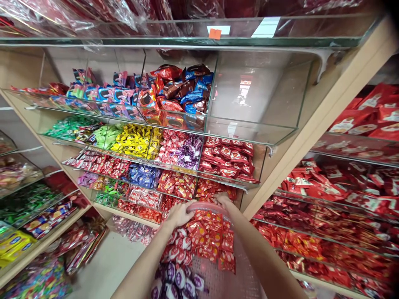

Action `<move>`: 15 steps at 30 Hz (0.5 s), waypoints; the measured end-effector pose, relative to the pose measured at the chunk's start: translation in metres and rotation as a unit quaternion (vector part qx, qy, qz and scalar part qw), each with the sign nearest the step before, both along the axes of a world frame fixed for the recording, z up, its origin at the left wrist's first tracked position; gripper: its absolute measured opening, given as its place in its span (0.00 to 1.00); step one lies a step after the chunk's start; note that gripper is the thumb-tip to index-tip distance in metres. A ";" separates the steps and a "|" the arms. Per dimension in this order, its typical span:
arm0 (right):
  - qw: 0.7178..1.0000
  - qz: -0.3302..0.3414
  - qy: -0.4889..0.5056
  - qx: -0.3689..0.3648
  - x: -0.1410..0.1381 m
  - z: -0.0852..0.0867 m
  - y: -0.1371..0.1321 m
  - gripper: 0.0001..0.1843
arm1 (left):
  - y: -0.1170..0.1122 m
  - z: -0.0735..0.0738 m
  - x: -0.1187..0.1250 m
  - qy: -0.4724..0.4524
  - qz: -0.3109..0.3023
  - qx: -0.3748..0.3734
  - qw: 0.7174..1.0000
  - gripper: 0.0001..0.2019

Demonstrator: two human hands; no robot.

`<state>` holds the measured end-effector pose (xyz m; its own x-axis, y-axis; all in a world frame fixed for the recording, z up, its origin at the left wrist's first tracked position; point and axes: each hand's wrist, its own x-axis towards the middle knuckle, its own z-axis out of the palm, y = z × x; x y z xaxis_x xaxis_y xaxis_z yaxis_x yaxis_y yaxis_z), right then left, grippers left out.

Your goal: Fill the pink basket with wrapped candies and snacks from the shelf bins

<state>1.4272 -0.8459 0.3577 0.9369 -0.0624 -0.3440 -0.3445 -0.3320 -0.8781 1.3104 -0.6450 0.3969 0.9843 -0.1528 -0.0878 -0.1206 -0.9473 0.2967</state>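
Observation:
A pink plastic basket (215, 276) with small holes is tilted in front of me. My left hand (181, 214) is closed on its far rim at the left, thumb over the edge. Inside lie red candy packets (207, 234), red-and-white wrapped candies (179, 249) and purple-and-white wrapped candies (179, 280). My right hand (223, 200) reaches past the rim to the low shelf compartment. It is at the red-orange candy packets (207, 189) there; its fingers are mostly hidden, and I cannot make out whether it holds any.
Glass-fronted shelves hold yellow candies (137, 141), blue packets (141, 175) and dark red packets (227, 155). A wooden upright (305, 124) divides them from another rack of red packets (324, 199) at right. Bagged sweets (37, 274) lie low at left beside the pale floor (115, 257).

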 end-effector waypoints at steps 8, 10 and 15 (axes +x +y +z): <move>0.996 0.000 -0.075 0.055 -0.035 0.032 -0.027 0.12 | 0.001 -0.002 0.002 -0.009 -0.006 -0.008 1.000 0.26; 0.988 0.004 -0.137 0.069 -0.051 0.041 -0.033 0.12 | 0.001 -0.002 0.002 -0.006 -0.003 -0.005 1.000 0.26; 0.944 0.003 -0.312 0.105 -0.103 0.049 -0.040 0.16 | 0.001 -0.001 0.002 -0.011 -0.004 0.000 1.000 0.26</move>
<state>1.3245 -0.8860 0.4072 0.9615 -0.0480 0.2708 0.2629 -0.1282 -0.9563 1.3126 -0.6439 0.3957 0.9848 -0.1608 -0.0658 -0.1349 -0.9464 0.2934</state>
